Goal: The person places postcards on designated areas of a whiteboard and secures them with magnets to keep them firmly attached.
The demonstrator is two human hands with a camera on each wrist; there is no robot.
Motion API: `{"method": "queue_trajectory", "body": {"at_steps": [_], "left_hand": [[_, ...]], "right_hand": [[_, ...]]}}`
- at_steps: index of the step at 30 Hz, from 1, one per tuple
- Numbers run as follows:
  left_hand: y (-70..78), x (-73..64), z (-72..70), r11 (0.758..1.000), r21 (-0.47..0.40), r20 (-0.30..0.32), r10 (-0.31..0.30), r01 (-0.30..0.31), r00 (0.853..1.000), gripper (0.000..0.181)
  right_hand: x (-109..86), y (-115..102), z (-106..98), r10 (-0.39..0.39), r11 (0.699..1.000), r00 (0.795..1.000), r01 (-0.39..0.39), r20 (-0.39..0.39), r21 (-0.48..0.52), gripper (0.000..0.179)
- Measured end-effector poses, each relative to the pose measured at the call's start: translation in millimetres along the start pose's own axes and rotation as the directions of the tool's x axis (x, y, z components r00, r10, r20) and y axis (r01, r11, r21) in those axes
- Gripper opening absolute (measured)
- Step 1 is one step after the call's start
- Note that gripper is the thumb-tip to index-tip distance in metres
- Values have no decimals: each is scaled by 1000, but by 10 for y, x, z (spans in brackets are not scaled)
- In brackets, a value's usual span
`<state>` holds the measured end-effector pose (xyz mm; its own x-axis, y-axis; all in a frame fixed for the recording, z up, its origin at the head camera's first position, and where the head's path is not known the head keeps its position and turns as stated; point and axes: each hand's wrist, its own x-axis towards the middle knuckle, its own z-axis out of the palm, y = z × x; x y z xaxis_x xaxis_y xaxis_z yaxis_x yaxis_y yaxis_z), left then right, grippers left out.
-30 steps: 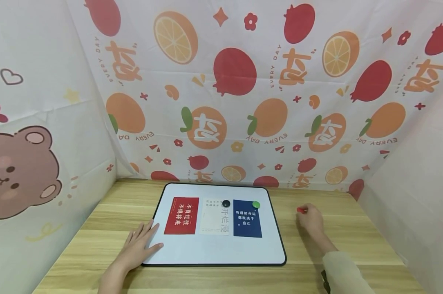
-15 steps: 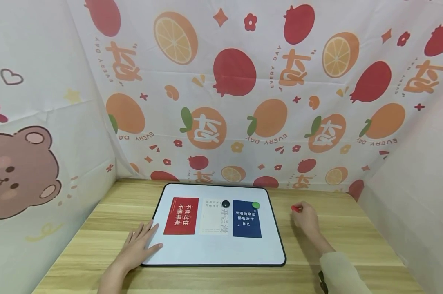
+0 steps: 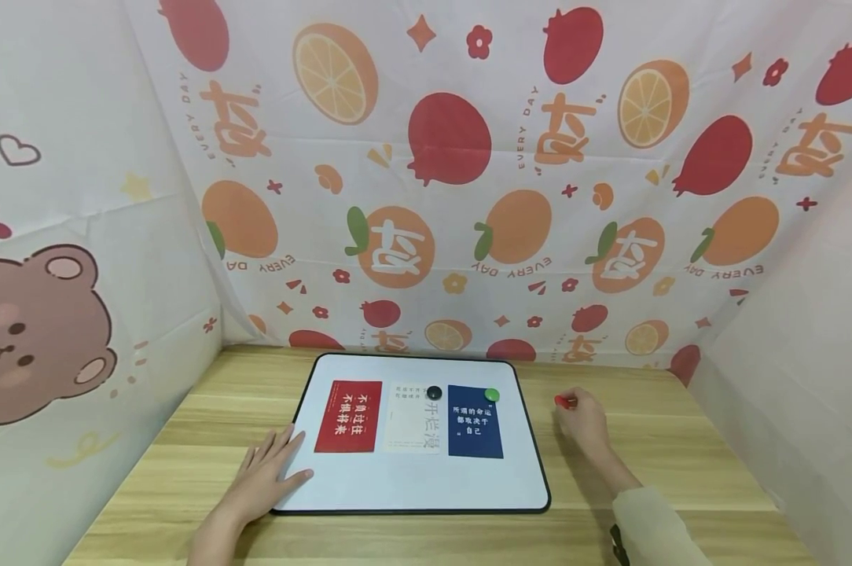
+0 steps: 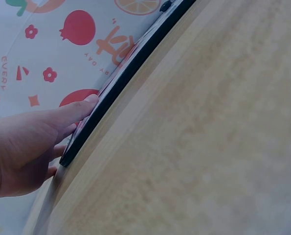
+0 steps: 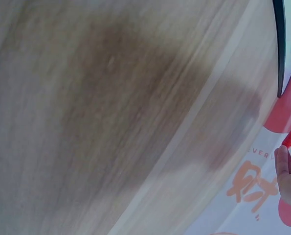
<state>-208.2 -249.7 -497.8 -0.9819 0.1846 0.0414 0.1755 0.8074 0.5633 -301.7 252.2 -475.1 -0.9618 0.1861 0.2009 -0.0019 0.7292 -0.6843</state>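
Note:
A whiteboard with a black frame lies on the table. On it, left to right, are a red card, a white card with a black round magnet at its upper right, and a blue card with a green round magnet at its top right corner. My left hand rests with spread fingers on the board's left edge, thumb on the surface. To the right of the board, my right hand pinches a small red magnet above the table; the right wrist view shows it between fingertips.
The wooden table runs around the board on both sides. A fruit-printed cloth hangs behind it. A bear-printed cloth stands on the left, and a pale cloth on the right.
My right hand has moved a little to the left, toward the board, with the red magnet pinched in it. The left hand, the cards and the other magnets have stayed in place.

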Motion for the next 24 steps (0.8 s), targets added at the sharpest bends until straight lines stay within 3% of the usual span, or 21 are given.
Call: {"method": "queue_trajectory", "body": {"at_steps": [24], "left_hand": [[30,-14,-16,1000,-24,1,-6,6,1000,72]], "right_hand": [[4,-100,47,-45,999,999,45,8,18,20]]}}
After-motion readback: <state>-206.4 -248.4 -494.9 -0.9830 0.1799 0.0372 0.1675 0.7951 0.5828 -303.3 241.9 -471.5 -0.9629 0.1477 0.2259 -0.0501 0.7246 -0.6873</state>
